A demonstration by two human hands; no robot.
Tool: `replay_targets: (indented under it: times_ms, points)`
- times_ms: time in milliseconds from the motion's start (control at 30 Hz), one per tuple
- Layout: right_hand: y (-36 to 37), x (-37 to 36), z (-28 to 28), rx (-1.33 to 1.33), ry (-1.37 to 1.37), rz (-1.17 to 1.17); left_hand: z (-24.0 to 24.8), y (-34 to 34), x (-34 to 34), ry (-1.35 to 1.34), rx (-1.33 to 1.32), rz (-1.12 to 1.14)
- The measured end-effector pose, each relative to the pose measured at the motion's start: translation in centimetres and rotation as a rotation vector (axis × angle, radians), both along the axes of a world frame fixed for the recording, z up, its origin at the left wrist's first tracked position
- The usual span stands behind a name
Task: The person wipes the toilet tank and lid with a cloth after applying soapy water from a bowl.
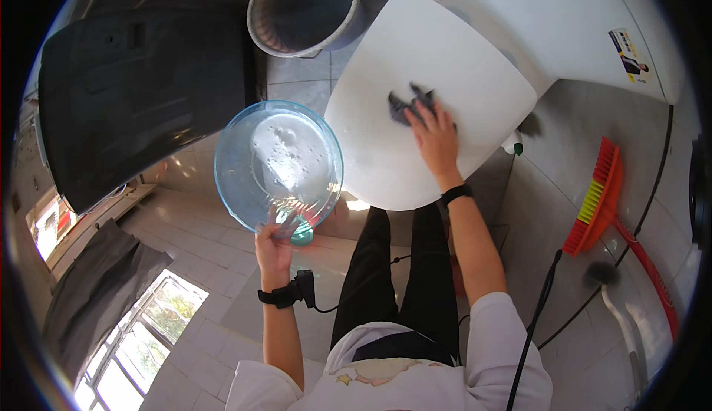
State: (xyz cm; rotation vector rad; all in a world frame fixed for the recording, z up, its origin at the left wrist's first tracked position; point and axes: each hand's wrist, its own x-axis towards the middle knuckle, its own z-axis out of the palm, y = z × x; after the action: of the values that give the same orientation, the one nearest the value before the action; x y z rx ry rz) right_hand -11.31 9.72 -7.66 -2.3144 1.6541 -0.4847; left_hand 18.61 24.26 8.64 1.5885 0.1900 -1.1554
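A white toilet lid [386, 62] lies closed in the middle of the view. My right hand [436, 142] rests on it, fingers pressing a crumpled dark grey cloth [404, 108] against the surface. At the left, my left hand [274, 249] grips the near rim of a clear bluish plastic basin [225, 177]; its fingers show through the basin's wall. Inside the basin are water and white suds. A small teal-green thing [302, 234] shows by the basin's near edge, too unclear to name.
A round bucket [354, 21] stands at the back, beside the toilet tank [504, 3]. A large dark panel [141, 92] fills the far left. On the right are an orange-red brush [593, 203], a round-headed toilet brush [602, 274], a green-capped white bottle [510, 144] and a black cable [545, 296].
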Motion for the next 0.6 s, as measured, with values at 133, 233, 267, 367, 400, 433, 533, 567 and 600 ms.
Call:
replay_targets:
  times_ms: [133, 233, 267, 367, 400, 433, 533, 567, 600]
  points:
    - [-5.4, -7.8, 0.3, -0.118, 0.125, -0.252, -0.3, 0.0, 0.2, 0.006, -0.014, -0.025]
    - [-6.7, -11.6, -0.1, -0.138, 0.124, -0.402, -0.5, -0.1, 0.0, 0.039, -0.038, -0.018]
    - [-6.3, -12.1, -0.3, -0.146, 0.144, -0.401, -0.5, -0.1, 0.0, 0.031, -0.023, -0.007]
    - [-3.1, -10.9, -0.3, -0.094, 0.129, -0.382, -0.2, -0.4, 0.0, 0.013, 0.003, 0.012]
    - [-1.4, -10.0, -0.2, -0.076, 0.149, -0.354, -0.1, -0.4, 0.2, 0.003, 0.015, 0.018]
    - [0.4, -9.2, 0.0, -0.034, 0.133, -0.316, -0.2, -0.3, 0.3, 0.004, 0.015, 0.018]
    - [6.0, -5.3, 0.5, 0.114, 0.154, -0.167, -0.6, -0.1, 1.0, 0.024, -0.004, 0.016]
    - [7.6, -3.9, 0.4, 0.117, 0.138, -0.089, -0.6, -0.1, 1.1, 0.02, -0.01, 0.019]
    - [9.1, -2.6, 0.4, 0.139, 0.097, -0.012, -0.6, -0.2, 1.2, 0.017, -0.018, 0.021]
